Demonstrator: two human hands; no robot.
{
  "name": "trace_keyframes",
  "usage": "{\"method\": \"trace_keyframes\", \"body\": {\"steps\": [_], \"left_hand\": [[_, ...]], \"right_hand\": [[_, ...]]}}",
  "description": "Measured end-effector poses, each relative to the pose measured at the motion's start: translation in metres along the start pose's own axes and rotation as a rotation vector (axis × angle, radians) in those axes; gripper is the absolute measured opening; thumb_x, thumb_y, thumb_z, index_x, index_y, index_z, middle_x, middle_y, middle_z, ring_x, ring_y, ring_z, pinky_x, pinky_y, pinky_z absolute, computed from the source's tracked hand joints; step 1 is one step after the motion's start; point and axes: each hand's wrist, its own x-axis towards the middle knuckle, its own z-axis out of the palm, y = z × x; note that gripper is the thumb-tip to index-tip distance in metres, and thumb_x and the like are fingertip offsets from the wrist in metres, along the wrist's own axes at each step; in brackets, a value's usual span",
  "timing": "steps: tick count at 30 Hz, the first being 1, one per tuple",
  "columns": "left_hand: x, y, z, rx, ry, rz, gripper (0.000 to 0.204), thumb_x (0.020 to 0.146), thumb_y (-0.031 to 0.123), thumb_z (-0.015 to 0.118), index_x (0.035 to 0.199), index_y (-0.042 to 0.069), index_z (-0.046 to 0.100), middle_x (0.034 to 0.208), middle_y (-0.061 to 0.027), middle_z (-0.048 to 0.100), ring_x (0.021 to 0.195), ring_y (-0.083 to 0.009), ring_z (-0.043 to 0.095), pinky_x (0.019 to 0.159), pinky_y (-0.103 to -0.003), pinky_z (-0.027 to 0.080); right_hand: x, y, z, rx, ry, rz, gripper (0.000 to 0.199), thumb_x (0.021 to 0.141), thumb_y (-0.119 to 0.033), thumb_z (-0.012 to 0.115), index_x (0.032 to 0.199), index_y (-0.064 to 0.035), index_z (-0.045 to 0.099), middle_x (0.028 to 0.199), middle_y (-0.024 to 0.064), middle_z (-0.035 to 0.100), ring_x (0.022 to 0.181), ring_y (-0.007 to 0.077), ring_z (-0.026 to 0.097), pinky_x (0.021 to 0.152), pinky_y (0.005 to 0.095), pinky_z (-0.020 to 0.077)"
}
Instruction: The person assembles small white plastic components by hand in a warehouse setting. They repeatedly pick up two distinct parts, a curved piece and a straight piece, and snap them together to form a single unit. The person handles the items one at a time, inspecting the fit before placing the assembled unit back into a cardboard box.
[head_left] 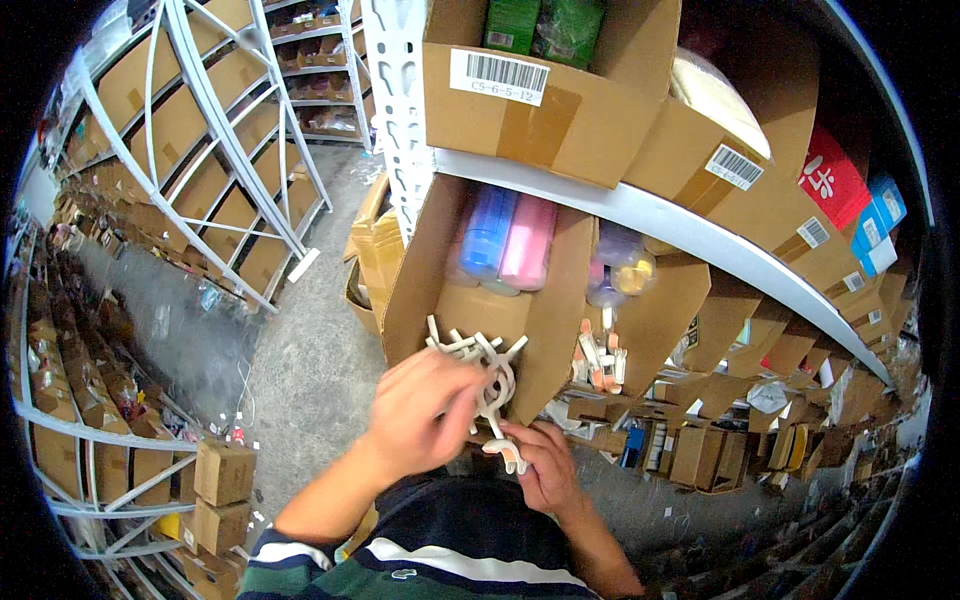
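A white branched plastic piece (pixel 495 390) with prongs, a ring and a curved lower end is between my hands, at the front of an open cardboard box (pixel 556 310). My left hand (pixel 425 410) is closed at its upper left side, slightly blurred, with its fingertips partly hidden. Lower down, my right hand (pixel 545 465) grips it beside the curved end, which has a peach-coloured patch. Deeper in the box lie a blue roll-shaped pack (pixel 490 232) and a pink one (pixel 528 242).
Right of this box, another holds white and peach clip-like pieces (pixel 601 358) and clear round packs (pixel 622 270). A white shelf beam (pixel 540 172) runs above, carrying more labelled cartons (pixel 540 115). Metal racks (pixel 215 130) stand across the grey aisle floor (pixel 310 350).
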Motion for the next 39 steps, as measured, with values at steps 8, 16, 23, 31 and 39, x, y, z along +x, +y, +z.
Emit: {"method": "trace_keyframes", "body": {"steps": [8, 16, 23, 31, 39], "left_hand": [[-0.079, -0.03, -0.031, -0.23, 0.307, -0.319, 0.006, 0.097, 0.004, 0.045, 0.1, 0.0, 0.05, 0.094, -0.0132, 0.049, 0.061, -0.0147, 0.053, 0.051, -0.025, 0.046], [-0.09, -0.05, -0.004, -0.143, 0.233, -0.323, 0.007, 0.091, -0.004, 0.053, 0.094, 0.0, 0.058, 0.093, -0.0127, 0.058, 0.073, -0.0157, 0.057, 0.065, -0.026, 0.049], [-0.067, -0.072, 0.012, -0.377, 0.288, -0.428, 0.007, 0.095, 0.001, 0.05, 0.097, 0.0, 0.057, 0.096, -0.0107, 0.054, 0.073, -0.0136, 0.056, 0.066, -0.025, 0.048], [-0.041, -0.091, 0.023, -0.362, 0.284, -0.424, 0.006, 0.097, 0.004, 0.049, 0.099, 0.002, 0.054, 0.097, -0.0066, 0.053, 0.073, -0.0104, 0.054, 0.065, -0.024, 0.047], [-0.038, -0.093, 0.026, -0.358, 0.298, -0.448, 0.006, 0.096, 0.006, 0.052, 0.099, 0.002, 0.055, 0.093, -0.0049, 0.054, 0.072, -0.0104, 0.054, 0.065, -0.023, 0.047]], "right_hand": [[0.0, 0.017, 0.001, -0.114, -0.03, -0.029, 0.022, 0.068, -0.008, 0.055, 0.089, -0.0022, 0.058, 0.12, 0.0142, 0.06, 0.098, 0.0375, 0.054, 0.088, 0.0462, 0.0428], [0.029, 0.015, -0.007, -0.1, 0.124, -0.056, 0.018, 0.082, -0.007, 0.055, 0.099, -0.0066, 0.061, 0.102, 0.0144, 0.064, 0.091, 0.0315, 0.059, 0.081, 0.0424, 0.0423], [0.065, 0.016, -0.02, -0.047, 0.113, 0.025, 0.021, 0.083, -0.001, 0.05, 0.102, -0.0001, 0.057, 0.1, 0.017, 0.059, 0.087, 0.0321, 0.054, 0.082, 0.0396, 0.0415], [0.085, 0.015, -0.024, 0.089, 0.168, 0.177, 0.017, 0.084, 0.0, 0.049, 0.101, 0.0029, 0.051, 0.103, 0.0205, 0.056, 0.092, 0.0376, 0.053, 0.085, 0.0415, 0.0421], [0.091, 0.002, -0.023, 0.342, 0.256, 0.4, 0.011, 0.095, -0.008, 0.046, 0.1, 0.0007, 0.052, 0.095, 0.01, 0.057, 0.082, 0.0192, 0.051, 0.079, 0.0291, 0.0418]]}}
